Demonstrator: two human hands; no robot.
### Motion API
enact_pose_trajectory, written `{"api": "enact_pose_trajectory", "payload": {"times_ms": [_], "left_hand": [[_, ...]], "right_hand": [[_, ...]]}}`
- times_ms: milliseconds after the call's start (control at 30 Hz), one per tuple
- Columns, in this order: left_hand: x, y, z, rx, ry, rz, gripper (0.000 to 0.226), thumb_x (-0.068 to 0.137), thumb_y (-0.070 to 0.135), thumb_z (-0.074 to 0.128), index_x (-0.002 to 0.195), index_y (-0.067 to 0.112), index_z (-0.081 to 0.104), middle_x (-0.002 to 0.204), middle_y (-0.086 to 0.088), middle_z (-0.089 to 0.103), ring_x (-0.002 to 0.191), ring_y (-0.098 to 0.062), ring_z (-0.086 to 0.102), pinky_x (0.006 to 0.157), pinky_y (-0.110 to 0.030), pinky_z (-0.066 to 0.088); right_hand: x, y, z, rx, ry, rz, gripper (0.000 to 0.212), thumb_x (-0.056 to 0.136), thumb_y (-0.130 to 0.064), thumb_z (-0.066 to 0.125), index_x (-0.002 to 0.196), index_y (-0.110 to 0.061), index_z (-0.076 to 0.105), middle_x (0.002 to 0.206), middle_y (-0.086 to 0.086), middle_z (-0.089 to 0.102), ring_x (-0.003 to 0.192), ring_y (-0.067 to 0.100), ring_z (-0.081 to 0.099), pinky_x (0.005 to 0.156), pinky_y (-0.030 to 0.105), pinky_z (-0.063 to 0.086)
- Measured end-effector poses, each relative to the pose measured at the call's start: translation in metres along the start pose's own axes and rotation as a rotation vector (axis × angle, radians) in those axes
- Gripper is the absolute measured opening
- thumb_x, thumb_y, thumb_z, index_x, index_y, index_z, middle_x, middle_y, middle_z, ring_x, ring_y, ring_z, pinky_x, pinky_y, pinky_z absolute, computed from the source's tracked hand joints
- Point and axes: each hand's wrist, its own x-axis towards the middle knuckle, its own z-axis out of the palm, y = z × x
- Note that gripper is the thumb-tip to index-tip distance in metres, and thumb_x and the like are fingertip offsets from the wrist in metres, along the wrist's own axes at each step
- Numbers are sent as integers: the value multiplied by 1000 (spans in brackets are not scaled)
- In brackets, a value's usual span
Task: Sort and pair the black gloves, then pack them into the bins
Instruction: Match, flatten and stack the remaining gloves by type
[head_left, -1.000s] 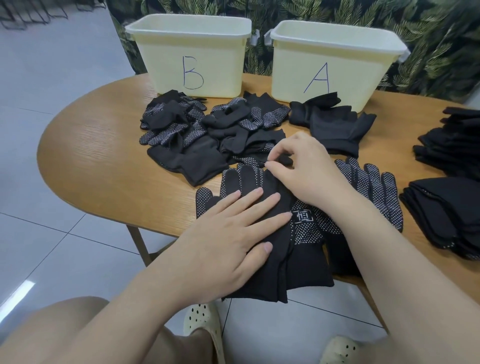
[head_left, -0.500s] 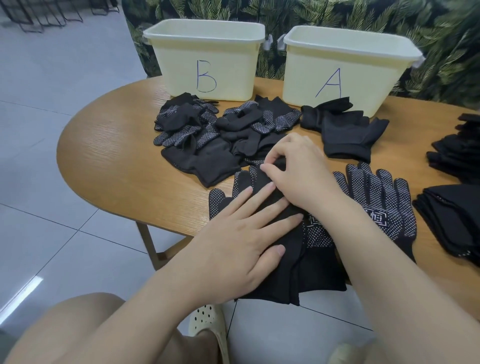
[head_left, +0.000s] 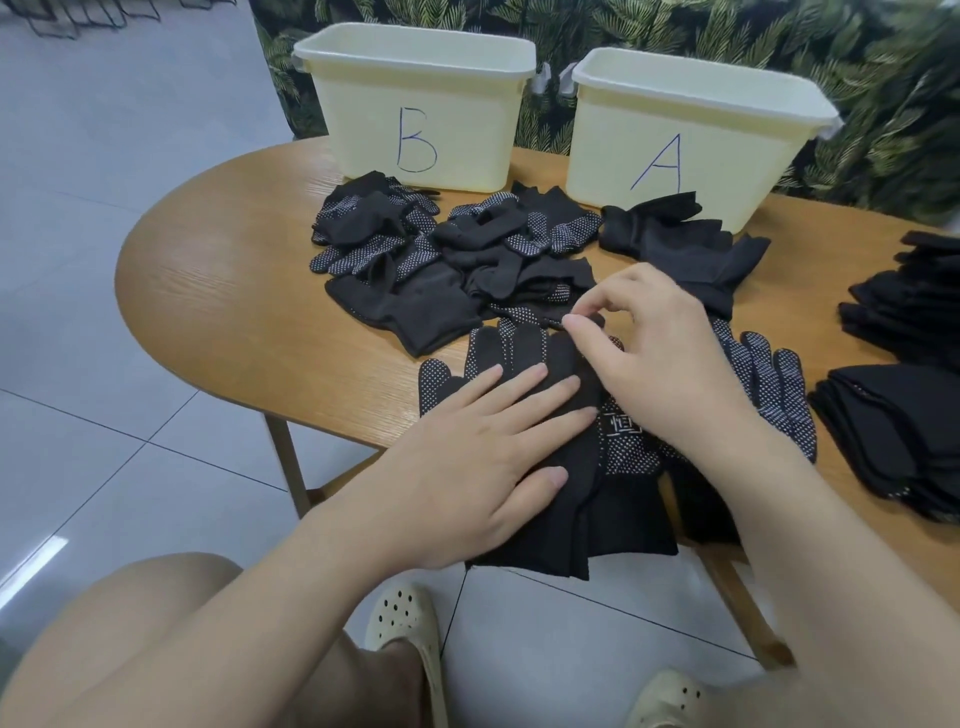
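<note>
Both of my hands were on the glove pair (head_left: 571, 467) at the near edge of the table (head_left: 218, 291). My left hand (head_left: 467, 457) lay flat on it with the fingers straight, pressing the top glove down. My right hand (head_left: 660, 353) was curled, thumb and forefinger pinching a fingertip of that same pair (which finger, I could not tell). The cuffs hung over the table's edge. Just right of the pair, partly under my right wrist, lay another dotted glove (head_left: 774, 384), palm side up. Beyond my hands sat a loose heap of gloves (head_left: 447, 254), some showing white dots, and a plain black bunch (head_left: 685, 244) beside it. Behind those stood two pale bins, bin B (head_left: 415, 104) on the left and bin A (head_left: 691, 130) on the right. Folded stacks (head_left: 904, 415) lay at the far right.
</note>
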Motion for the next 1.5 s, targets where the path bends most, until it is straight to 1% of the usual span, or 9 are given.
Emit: {"api": "enact_pose_trajectory", "payload": {"times_ms": [100, 200, 367, 533, 933, 1033, 1167, 1367, 1500], "left_hand": [[1, -2, -1, -41, -6, -11, 63, 105, 51, 17, 163, 26, 19, 170, 11, 12, 158, -10, 0, 128, -34, -2], [4, -6, -3, -202, -2, -21, 57, 105, 41, 22, 160, 27, 30, 168, 12, 23, 157, -7, 10, 128, -33, 6], [5, -7, -2, -241, 15, -66, 50, 108, 31, 28, 157, 24, 39, 166, 11, 27, 156, -6, 13, 126, -25, 4], [4, -5, -5, -249, 15, -83, 46, 111, 24, 36, 157, 24, 39, 166, 13, 25, 155, -4, 12, 125, -21, 2], [4, -3, -13, -427, 4, -132, 41, 109, 23, 44, 150, 27, 49, 162, 17, 33, 150, 8, 15, 122, -14, 7], [-4, -2, -26, -665, 101, -220, 38, 112, 28, 36, 142, 27, 59, 151, 18, 47, 138, 14, 34, 108, 0, 22], [-15, -6, -38, -1012, 230, -282, 62, 109, 52, 16, 125, 24, 70, 123, 11, 72, 120, 1, 62, 86, -16, 52], [-16, -7, -32, -847, 364, -152, 22, 95, 28, 71, 115, 18, 72, 107, 14, 75, 103, -1, 68, 86, -17, 50], [-6, -6, -24, -790, 481, -192, 21, 98, 15, 68, 117, 15, 75, 111, 9, 76, 108, -5, 69, 91, -24, 54]], "right_hand": [[-30, -15, -18, 48, 3, -128, 8, 97, -17, 67, 91, -13, 70, 98, 0, 63, 98, 16, 60, 87, 26, 46], [-63, -19, -29, 43, -113, -293, 10, 94, -18, 69, 98, -9, 71, 104, 4, 62, 101, 24, 60, 90, 37, 47], [-109, -8, -30, -239, -361, -491, 55, 84, -47, 75, 128, -16, 67, 137, 6, 58, 129, 28, 53, 102, 48, 43], [-121, -4, -15, -250, -224, -525, 36, 90, -18, 62, 124, -17, 72, 134, 7, 64, 123, 28, 60, 101, 44, 41], [-104, -19, -11, 165, -142, -221, 7, 92, -26, 71, 93, -21, 77, 100, -14, 68, 100, 9, 64, 93, 44, 44], [-96, -22, -15, 321, -166, -136, 7, 96, -17, 69, 92, -14, 74, 97, -8, 70, 98, 16, 66, 86, 42, 50], [-89, -28, -18, 458, -124, 33, 10, 98, -17, 67, 93, -19, 75, 87, -8, 70, 88, 11, 66, 75, 24, 50], [-70, -30, -15, 650, -5, 184, 26, 101, -21, 64, 88, 2, 66, 85, 24, 61, 74, 31, 55, 68, 43, 47], [-60, -31, -11, 682, -7, 193, 26, 98, -27, 67, 95, -1, 71, 94, 26, 67, 80, 24, 60, 80, 48, 52]]}}
